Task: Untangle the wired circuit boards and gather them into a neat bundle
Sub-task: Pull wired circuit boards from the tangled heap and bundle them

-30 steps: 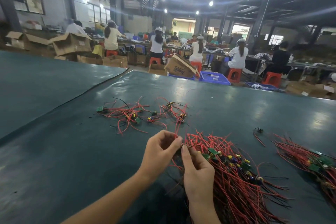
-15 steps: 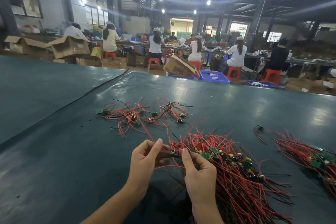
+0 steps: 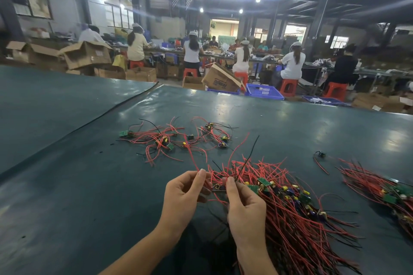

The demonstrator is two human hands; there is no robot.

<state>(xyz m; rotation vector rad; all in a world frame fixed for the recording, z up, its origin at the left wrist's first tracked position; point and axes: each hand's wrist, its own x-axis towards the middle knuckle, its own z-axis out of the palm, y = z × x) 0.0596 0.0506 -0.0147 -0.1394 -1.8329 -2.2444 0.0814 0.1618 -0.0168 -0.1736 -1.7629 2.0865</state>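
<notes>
Freed since half a second ago, a red lead [image 3: 240, 147] and a black lead [image 3: 252, 152] now spring upward from the small circuit board [image 3: 218, 187] between the hands. The left hand [image 3: 185, 194] pinches a red wire [image 3: 192, 158] at its fingertips. The right hand [image 3: 243, 205] pinches the board's far end, fingers curled. The gathered bundle [image 3: 295, 214] lies just to the right and a loose tangle [image 3: 174, 138] farther back on the green table mat [image 3: 67, 185].
</notes>
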